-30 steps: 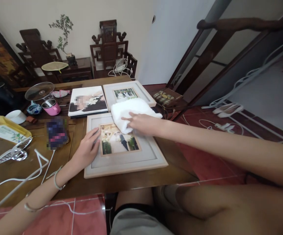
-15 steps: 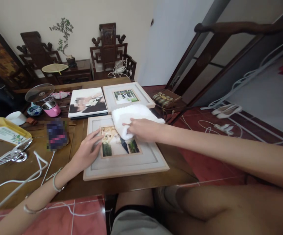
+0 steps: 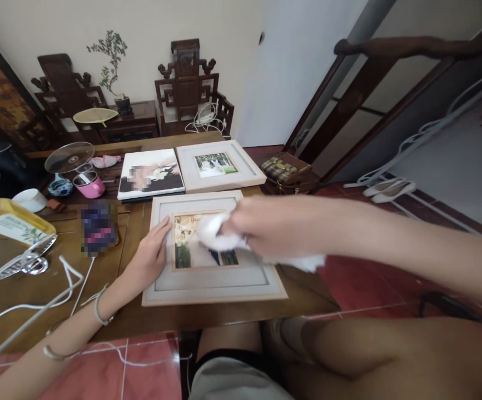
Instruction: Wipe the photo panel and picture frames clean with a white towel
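A picture frame with pale wood edges lies flat on the table, holding a small photo behind its wide light mat. My left hand rests on the frame's left border, fingers stretched out along it. My right hand, smeared by motion, is closed around a folded white towel. The towel lies over the upper right part of the photo, and a loose end hangs out to the right below my wrist.
Behind lie a second picture frame and a white photo panel. At left are a pink mug, an oil bottle, a silver hair claw, a blurred-out object and white cables. A plaid bag sits right.
My right hand and the towel have moved down and toward me across the frame. The towel is more bunched, uncovering the frame's top edge. My left hand has shifted slightly left on the border.
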Demonstrator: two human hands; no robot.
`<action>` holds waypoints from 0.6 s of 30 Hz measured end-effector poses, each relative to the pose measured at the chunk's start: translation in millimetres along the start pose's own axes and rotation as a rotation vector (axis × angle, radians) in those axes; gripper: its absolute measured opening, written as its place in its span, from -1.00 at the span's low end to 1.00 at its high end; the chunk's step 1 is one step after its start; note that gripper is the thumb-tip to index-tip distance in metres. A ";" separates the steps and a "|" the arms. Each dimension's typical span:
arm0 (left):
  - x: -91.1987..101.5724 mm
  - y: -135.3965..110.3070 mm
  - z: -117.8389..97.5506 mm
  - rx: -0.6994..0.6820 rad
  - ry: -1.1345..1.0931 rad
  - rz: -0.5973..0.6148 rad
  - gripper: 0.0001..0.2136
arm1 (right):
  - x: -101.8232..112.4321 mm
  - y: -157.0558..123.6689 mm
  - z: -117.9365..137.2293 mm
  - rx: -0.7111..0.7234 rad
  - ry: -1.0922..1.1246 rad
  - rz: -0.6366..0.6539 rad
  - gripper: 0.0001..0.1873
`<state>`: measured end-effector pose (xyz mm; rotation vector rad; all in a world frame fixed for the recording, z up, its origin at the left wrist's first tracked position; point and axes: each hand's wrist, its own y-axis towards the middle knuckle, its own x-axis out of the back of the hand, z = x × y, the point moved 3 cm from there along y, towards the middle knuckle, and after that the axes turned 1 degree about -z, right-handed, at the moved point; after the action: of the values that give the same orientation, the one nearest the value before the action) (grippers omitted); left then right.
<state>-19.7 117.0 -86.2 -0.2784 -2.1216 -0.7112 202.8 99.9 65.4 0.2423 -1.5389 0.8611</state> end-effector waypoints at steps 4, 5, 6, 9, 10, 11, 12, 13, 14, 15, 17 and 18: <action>2.9 0.7 2.1 0.006 -0.004 -0.035 -0.46 | 11.4 11.3 -40.7 -0.184 -0.371 -0.330 -0.70; 3.4 1.1 1.7 0.010 -0.002 -0.036 -0.44 | 10.6 14.0 -48.2 -0.203 -0.437 -0.388 -0.68; 3.7 1.6 1.1 0.014 0.002 -0.039 -0.42 | 7.7 17.1 -54.3 -0.208 -0.485 -0.427 -0.67; 3.8 3.3 -1.6 0.020 0.012 -0.054 -0.41 | -12.2 29.4 -65.3 -0.153 -0.518 -0.418 -0.64; 3.4 3.8 -2.5 0.020 0.013 -0.053 -0.41 | -21.8 34.4 -67.4 -0.131 -0.492 -0.378 -0.64; 2.8 4.3 -3.3 0.019 0.012 -0.047 -0.41 | -32.0 39.4 -68.9 -0.111 -0.452 -0.330 -0.64; 2.2 4.7 -4.1 0.020 0.010 -0.036 -0.42 | -42.0 44.1 -69.8 -0.092 -0.407 -0.287 -0.64; 1.8 5.2 -4.9 0.023 0.004 -0.026 -0.43 | -51.2 48.2 -70.2 -0.076 -0.368 -0.256 -0.63; 1.9 5.6 -5.7 0.028 -0.004 -0.019 -0.44 | -58.9 51.6 -70.2 -0.065 -0.337 -0.238 -0.60; 2.5 6.1 -6.5 0.032 -0.014 -0.014 -0.46 | -64.9 54.2 -69.7 -0.054 -0.317 -0.231 -0.56; 5.3 7.1 -8.4 0.045 -0.037 -0.010 -0.52 | -71.5 56.8 -67.7 -0.046 -0.297 -0.222 -0.50; 7.4 7.6 -9.5 0.051 -0.047 -0.009 -0.55 | -72.6 57.1 -66.4 -0.046 -0.287 -0.210 -0.49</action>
<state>-14.6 117.3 -72.9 -0.2598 -2.1833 -0.6602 231.9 157.9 -28.0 0.5023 -1.7604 0.6439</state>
